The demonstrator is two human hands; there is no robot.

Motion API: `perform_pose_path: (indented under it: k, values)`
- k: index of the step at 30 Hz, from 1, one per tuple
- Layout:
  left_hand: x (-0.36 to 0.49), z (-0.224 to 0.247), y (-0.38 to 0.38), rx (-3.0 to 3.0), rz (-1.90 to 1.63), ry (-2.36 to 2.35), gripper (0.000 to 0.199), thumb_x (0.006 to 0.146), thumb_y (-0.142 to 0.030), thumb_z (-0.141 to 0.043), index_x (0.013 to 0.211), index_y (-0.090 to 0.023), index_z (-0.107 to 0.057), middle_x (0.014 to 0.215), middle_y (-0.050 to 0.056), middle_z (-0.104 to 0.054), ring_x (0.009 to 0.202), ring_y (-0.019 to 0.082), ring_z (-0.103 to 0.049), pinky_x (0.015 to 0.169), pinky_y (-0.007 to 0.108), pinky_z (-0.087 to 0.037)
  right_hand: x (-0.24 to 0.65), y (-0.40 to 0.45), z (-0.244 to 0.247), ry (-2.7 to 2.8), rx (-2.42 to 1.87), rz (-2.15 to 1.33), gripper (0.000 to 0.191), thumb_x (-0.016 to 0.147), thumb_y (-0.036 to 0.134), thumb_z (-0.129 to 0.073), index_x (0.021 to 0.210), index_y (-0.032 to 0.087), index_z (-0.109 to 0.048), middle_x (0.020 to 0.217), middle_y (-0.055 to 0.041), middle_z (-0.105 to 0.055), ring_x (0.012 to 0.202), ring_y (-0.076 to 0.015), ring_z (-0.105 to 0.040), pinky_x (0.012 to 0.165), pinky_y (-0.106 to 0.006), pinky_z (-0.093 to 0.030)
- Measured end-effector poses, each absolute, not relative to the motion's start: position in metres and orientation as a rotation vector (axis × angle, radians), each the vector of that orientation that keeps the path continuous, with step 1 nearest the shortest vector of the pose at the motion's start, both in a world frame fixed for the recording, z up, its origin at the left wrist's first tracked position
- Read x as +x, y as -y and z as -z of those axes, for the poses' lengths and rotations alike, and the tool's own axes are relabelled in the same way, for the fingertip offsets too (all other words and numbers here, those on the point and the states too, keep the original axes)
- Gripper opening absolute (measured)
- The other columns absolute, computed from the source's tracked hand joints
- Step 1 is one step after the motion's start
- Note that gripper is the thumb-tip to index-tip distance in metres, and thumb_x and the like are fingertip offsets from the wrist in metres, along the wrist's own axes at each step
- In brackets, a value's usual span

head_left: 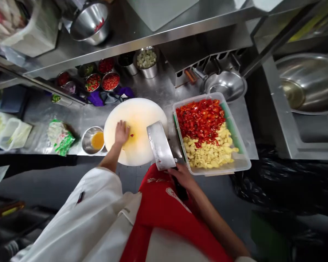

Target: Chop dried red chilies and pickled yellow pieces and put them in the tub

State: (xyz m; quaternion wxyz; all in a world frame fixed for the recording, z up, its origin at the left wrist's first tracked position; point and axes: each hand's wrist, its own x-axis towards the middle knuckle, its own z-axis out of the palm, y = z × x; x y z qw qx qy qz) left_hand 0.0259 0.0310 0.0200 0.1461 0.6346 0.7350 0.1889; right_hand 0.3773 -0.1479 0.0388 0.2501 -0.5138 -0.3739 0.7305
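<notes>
A round white cutting board [142, 112] lies in front of me, with a yellowish wet stain and a small dark red bit on it. My left hand [122, 133] rests on the board's left part, fingers stretched out and holding nothing I can see. At the board's right front edge my right hand [182, 175] is closed around the handle of a cleaver [160, 145]; its broad blade lies over the board. Right of the board stands a clear plastic tub [242, 156] holding chopped red peppers [200, 118] and pale yellow slices [207, 151].
A steel bowl [88, 140] with orange liquid sits left of the board, beside a green and white plastic bag [60, 136]. Behind are steel pots of chopped ingredients [110, 82], a knife rack [191, 78] and a steel pan [225, 85]. A metal shelf [158, 36] crosses above.
</notes>
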Motion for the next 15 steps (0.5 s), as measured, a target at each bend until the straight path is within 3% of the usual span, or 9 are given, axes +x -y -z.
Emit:
perform_pose_path:
  k: [7,12,15]
  values:
    - [0.110,0.011,0.043,1.797,-0.627,-2.044,0.045,0.101,-0.047,-0.029,0.136,-0.028,-0.050,0.147,0.005,-0.050,0.142,0.023,-0.041,0.121,0.048,-0.036,0.326,0.127,-0.010,1.093,-1.344,-2.139,0.028,0.085,0.036,-0.053,0.061,0.023,-0.053,0.048,-0.0004,-0.055,0.042,-0.0154,-0.050,0.044,-0.027,-0.036]
    - [0.163,-0.004,0.029,1.797,-0.697,-2.008,0.045,0.103,-0.041,-0.023,0.138,-0.024,-0.045,0.150,0.011,-0.043,0.144,0.023,-0.037,0.121,0.045,-0.036,0.317,0.123,-0.025,1.007,-1.332,-2.083,0.024,0.082,0.027,-0.056,0.058,0.021,-0.053,0.048,0.0014,-0.056,0.043,-0.0132,-0.051,0.046,-0.025,-0.038]
    - [0.204,-0.025,0.000,1.924,-0.763,-1.824,0.044,0.103,-0.042,-0.025,0.136,-0.022,-0.047,0.149,0.011,-0.044,0.142,0.021,-0.039,0.122,0.042,-0.034,0.339,0.116,-0.042,0.908,-1.407,-1.976,0.024,0.084,0.031,-0.055,0.063,0.021,-0.053,0.048,0.0025,-0.056,0.042,-0.0126,-0.050,0.044,-0.024,-0.039]
